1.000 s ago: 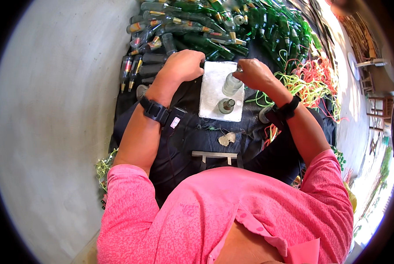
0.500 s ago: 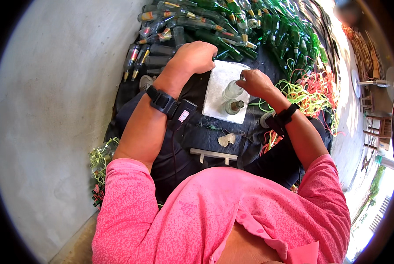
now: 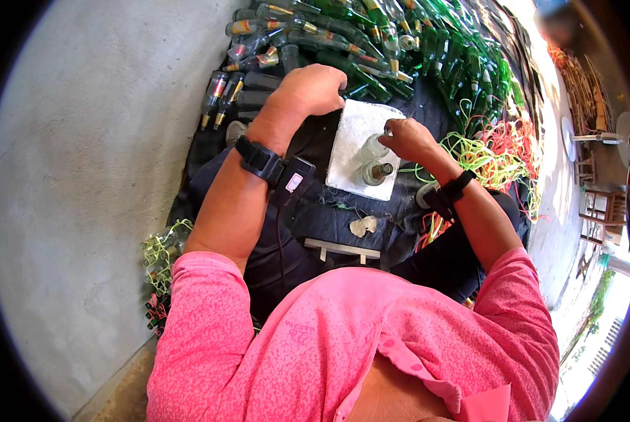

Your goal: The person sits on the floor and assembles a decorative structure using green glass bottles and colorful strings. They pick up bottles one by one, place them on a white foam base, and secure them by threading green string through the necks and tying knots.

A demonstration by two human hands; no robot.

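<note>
One left hand (image 3: pixel 317 90) with fingertips curled mostly out of sight, near a bottle heap (image 3: pixel 371 60) cut off at the top edge; cannot tell whether gripping anything. Opposite, a right hand (image 3: pixel 410 139) with fingers pinched together on the neck of a clear bottle (image 3: pixel 373 147), hiding most of the mouth. Clear bottle just left of and below the right hand, on a white slab (image 3: pixel 348 144), beyond a second, greenish bottle (image 3: pixel 372 176). Lower body of the clear bottle partly masked, hard to separate from the greenish one.

Mottled pink short-sleeved shirt (image 3: pixel 308 366) with buttoned placket (image 3: pixel 405 359), dark trousers (image 3: pixel 427 269), black left wrist strap (image 3: pixel 258 159) beside black box (image 3: pixel 303 171) with pale label (image 3: pixel 294 182), dark cable (image 3: pixel 280 235), black right wrist strap (image 3: pixel 462 184).
</note>
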